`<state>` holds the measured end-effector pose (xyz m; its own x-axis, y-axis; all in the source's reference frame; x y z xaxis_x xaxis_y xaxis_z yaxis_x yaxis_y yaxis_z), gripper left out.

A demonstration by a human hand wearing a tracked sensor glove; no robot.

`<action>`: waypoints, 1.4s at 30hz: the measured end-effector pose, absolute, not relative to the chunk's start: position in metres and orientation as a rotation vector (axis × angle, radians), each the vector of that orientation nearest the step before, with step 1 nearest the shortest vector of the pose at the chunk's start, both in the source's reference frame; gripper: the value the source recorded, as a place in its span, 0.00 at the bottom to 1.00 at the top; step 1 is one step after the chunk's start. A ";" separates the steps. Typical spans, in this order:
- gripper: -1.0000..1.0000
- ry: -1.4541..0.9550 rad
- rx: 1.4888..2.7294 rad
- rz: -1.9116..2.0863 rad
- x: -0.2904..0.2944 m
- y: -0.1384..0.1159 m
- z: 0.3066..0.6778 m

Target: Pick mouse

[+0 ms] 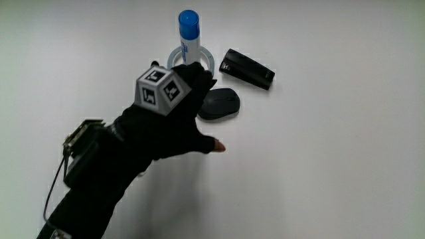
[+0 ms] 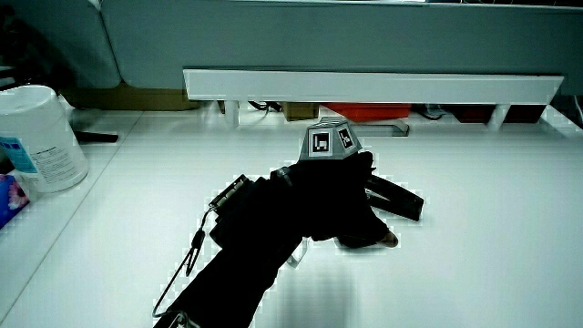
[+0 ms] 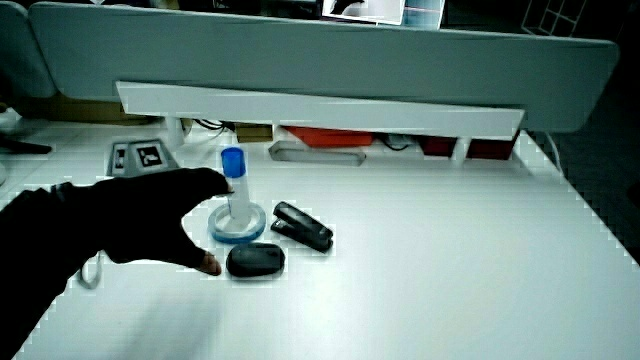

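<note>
The mouse is a dark oval lying flat on the white table. The gloved hand hovers beside it on the person's side, with the patterned cube on its back. The fingers reach over the mouse's near edge and the thumb points along the table below it. They are spread and hold nothing. In a side view the mouse lies just past the thumb tip of the hand. In a side view the hand hides the mouse.
A white tube with a blue cap stands in a pale ring close to the mouse. A black oblong object lies beside the ring. A white canister stands at the table's edge. A low partition bounds the table.
</note>
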<state>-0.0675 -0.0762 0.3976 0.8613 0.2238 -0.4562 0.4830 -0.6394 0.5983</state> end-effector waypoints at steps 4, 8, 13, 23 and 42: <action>0.50 0.468 2.233 -0.456 -0.060 -0.088 0.423; 0.50 0.447 2.199 -0.410 -0.052 -0.095 0.447; 0.50 0.398 2.147 -0.389 -0.047 -0.099 0.471; 0.50 0.348 2.094 -0.360 -0.045 -0.105 0.513; 0.85 0.403 2.211 -0.174 -0.032 -0.103 0.522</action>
<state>-0.0316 -0.1032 0.5218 0.9383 0.2261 -0.2618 0.3456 -0.5792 0.7383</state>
